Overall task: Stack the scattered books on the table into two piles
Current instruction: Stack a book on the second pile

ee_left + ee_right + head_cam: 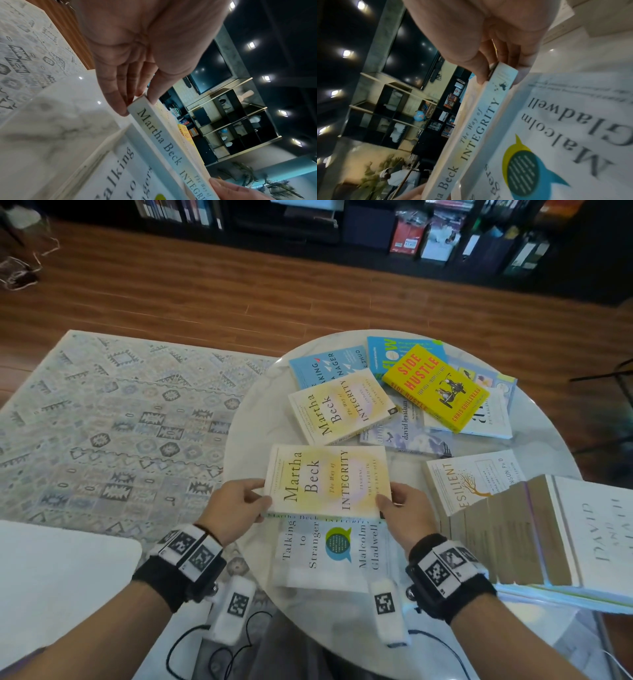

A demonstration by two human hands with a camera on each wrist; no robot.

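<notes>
Patterned rug (113,419) left of the hands, wooden floor (205,289) beyond, dark bookshelves (342,224) far ahead, wall screen (211,70), blue globe (419,117).

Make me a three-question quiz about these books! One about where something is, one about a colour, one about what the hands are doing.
1. Where does the Talking to Strangers book lie?
A. on the rug
B. on the table, just below the held book
C. on the tall pile

2. What colour is the Side Hustle book?
A. yellow
B. green
C. black

3. How is the held Martha Beck book gripped?
A. left hand only
B. both hands, one at each end
C. no hand touches it

Answers: 1 B, it shows under the held book's spine. 2 A, its cover is yellow. 3 B, the left hand and right hand pinch opposite ends.
</notes>
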